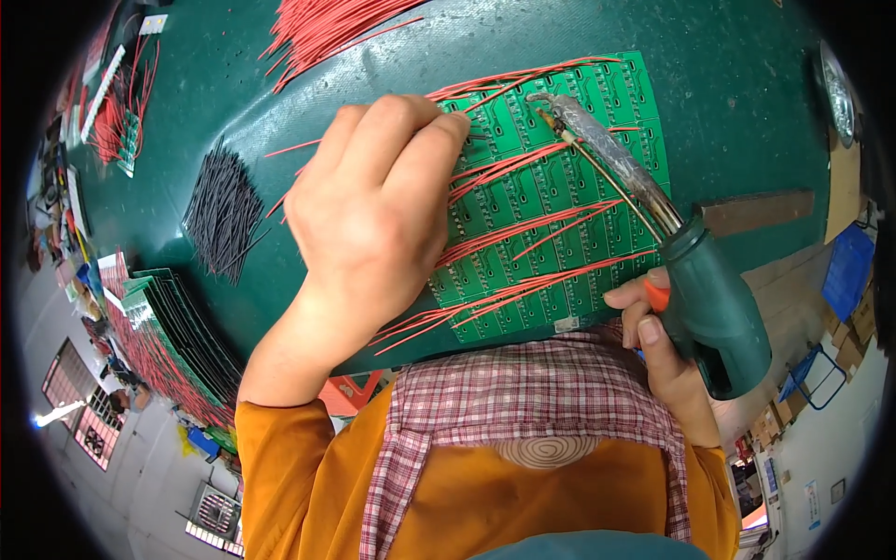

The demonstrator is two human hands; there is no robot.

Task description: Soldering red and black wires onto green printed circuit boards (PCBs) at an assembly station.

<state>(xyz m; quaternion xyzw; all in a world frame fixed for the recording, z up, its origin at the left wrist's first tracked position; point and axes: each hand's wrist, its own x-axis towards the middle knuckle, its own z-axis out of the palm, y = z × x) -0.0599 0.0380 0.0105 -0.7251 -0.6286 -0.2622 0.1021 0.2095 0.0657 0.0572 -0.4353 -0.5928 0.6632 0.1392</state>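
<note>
A green panel of small circuit boards [560,224] lies on the table, with rows of red wires [523,229] running across it and out to the left. Over its upper left part, my left hand [378,187] is closed in a pinch; a bit of dark wire [477,137] shows at the fingertips, and the palm side is hidden. My right hand [667,350] grips the dark green handle of a soldering gun [719,303] that has an orange trigger. The gun's long, blackened tip reaches over the panel's upper rows, close to my left fingertips; contact with the board cannot be made out.
Loose black wires [222,213] are heaped left of my left hand. A bundle of red wires [327,33] lies at the far edge. Wired panels stand stacked [177,327] at the near left. A flat bar [756,213] lies right of the panel.
</note>
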